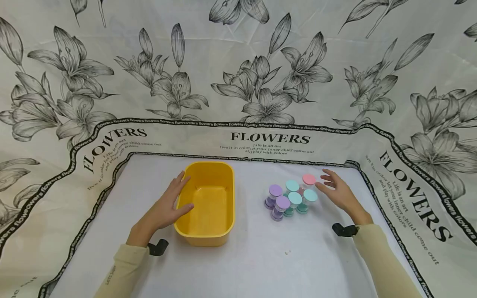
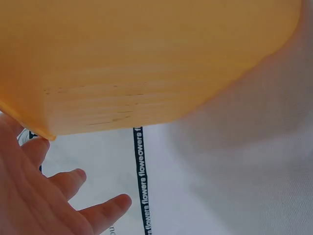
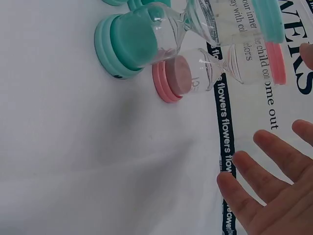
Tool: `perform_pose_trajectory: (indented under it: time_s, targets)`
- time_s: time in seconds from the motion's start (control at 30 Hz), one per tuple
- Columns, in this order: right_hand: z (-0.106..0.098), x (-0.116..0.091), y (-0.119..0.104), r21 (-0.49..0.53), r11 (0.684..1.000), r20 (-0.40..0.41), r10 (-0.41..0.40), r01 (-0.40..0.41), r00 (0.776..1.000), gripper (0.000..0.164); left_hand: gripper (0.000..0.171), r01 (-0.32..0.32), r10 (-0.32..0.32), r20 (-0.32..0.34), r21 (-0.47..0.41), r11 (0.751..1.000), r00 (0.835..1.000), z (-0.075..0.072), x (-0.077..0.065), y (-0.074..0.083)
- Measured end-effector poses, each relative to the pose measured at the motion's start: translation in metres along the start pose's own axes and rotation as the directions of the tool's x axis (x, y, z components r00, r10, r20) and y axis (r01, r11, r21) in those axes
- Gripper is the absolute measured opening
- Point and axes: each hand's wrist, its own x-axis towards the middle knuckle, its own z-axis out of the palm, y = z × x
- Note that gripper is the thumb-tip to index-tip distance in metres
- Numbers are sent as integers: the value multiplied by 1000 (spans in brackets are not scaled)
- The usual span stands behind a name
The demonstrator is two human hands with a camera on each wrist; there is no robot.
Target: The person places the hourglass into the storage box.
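A yellow plastic tub point(image 1: 208, 238) stands on the white-covered table, left of centre. My left hand point(image 1: 167, 207) is at its left rim, thumb reaching over the edge and the other fingers spread loosely along the outside. Right of the tub, several small sand timers stand upright in a close group: two with purple caps point(image 1: 275, 190), three with teal caps point(image 1: 292, 186) and one pink sand timer point(image 1: 309, 179) at the back. Beside the pink one is my right hand point(image 1: 337, 192), fingers spread and holding nothing. The right wrist view shows the pink timer point(image 3: 178, 76) near its fingers.
A white cloth with flower drawings and a FLOWERS border point(image 1: 270, 137) rises behind the table and along both sides. Small crumbs point(image 1: 287, 252) lie on the tabletop in front of the timers. Each wrist wears a dark camera mount point(image 1: 158, 247).
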Motion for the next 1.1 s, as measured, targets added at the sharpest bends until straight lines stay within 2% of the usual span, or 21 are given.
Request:
perform_pose_trajectory:
  time_s: [0.1, 0.27, 0.5, 0.93, 1.1]
  targets:
    - [1, 3, 0, 67, 998, 25, 1, -3, 1000, 87, 84, -1, 1, 9, 0, 1000, 1000, -1, 1, 1]
    - [3, 6, 0, 122, 992, 73, -21, 12, 997, 82, 84, -10, 10, 17, 4, 1000, 1000, -1, 2, 0]
    - [7, 10, 2, 148, 989, 97, -17, 3, 995, 78, 83, -14, 14, 20, 9, 1000, 1000, 0, 3, 1]
    - [10, 15, 1, 216, 976, 117, -19, -6, 993, 71, 86, -66, 67, 24, -29, 997, 997, 0, 4, 0]
    - [8, 17, -2, 223, 975, 119, -31, 4, 992, 69, 90, -52, 53, 35, -44, 998, 998, 0, 5, -1]
